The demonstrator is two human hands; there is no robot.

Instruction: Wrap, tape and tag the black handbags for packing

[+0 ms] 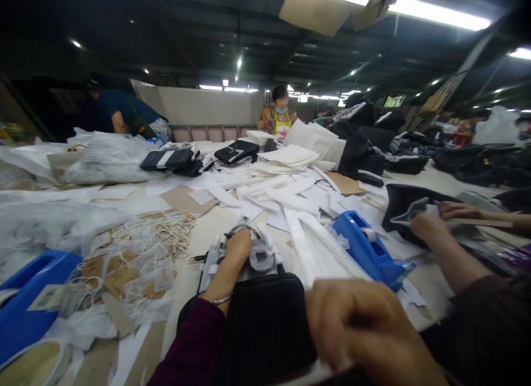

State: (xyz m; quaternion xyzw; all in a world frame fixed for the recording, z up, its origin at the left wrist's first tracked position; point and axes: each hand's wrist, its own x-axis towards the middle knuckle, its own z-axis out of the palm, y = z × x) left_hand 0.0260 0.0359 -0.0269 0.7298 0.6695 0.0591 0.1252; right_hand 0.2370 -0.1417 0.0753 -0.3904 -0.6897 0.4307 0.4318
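Note:
A black bag [267,319] lies in front of me, with grey and clear wrapping along its far edge. My left hand [238,248], with a bracelet at the wrist, is closed at that far edge, beside a roll of clear plastic [261,257]; what its fingers grip is hidden. Blurred and close to the camera, my right hand [360,325] is raised over the bag's right side with curled fingers. Whether it holds anything cannot be made out.
Tags with strings [128,259] are heaped at left by a blue tape dispenser [37,292]. Another blue dispenser [369,248] stands at right, near a co-worker's hands [431,225] on a black bag [404,201]. White foam sheets [290,156] and more bags lie beyond.

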